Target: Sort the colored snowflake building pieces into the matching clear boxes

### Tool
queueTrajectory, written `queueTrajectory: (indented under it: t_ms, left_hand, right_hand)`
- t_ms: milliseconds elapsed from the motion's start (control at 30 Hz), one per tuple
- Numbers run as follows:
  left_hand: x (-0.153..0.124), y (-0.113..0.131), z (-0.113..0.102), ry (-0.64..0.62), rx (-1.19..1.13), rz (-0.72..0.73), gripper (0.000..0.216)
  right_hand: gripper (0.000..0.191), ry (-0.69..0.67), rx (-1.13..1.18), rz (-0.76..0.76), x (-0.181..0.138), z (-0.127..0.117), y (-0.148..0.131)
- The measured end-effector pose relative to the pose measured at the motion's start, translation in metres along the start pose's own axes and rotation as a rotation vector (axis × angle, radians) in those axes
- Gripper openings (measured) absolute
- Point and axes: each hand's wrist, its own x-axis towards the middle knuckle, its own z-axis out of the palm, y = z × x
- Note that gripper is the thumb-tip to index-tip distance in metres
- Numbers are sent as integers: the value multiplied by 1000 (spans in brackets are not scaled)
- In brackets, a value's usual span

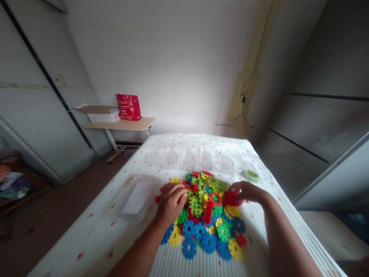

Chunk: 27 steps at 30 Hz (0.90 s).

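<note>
A heap of plastic toy pieces (207, 209) in red, green, yellow and blue lies on a white striped bed (95, 246). Round blue and yellow gear pieces (201, 240) spread at its near edge. My left hand (170, 202) rests on the heap's left side with fingers curled down into the pieces. My right hand (245, 191) sits at the heap's right edge, its fingers pinched on a red piece (230, 198).
A clear plastic lid (135, 198) lies left of the heap. Several clear containers (201, 157) stand in a row behind it; the rightmost one (253, 175) holds green pieces. A side table (121, 124) with a red bag (128, 107) stands by the wall.
</note>
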Motion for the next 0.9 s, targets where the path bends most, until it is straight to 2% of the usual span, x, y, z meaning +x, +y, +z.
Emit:
queueTrajectory:
  t_ms: [167, 333, 467, 600, 667, 733, 900]
  left_hand:
    - [-1, 1, -1, -3, 2, 0, 17]
    - [-1, 0, 0, 5, -1, 3, 17]
    - [-1, 2, 1, 14, -6, 12, 17]
    - [5, 14, -2, 1, -76, -24, 20]
    - [11, 22, -3, -17, -181, -111, 22]
    - [18, 29, -4, -56, -345, -261, 24]
    - [32, 39, -1, -97, -856, -663, 44]
  right_hand:
    - [23, 44, -153, -116, 6, 2, 5]
    - [19, 69, -168, -122, 6, -2, 9]
    - [13, 94, 28, -194, -7, -11, -2]
    - [27, 79, 484, -397, -19, -4, -34]
    - [34, 78, 668, -450, -19, 9, -52]
    - [36, 81, 793, -471, -16, 25, -68]
    - [36, 53, 973, -473, -7, 60, -90]
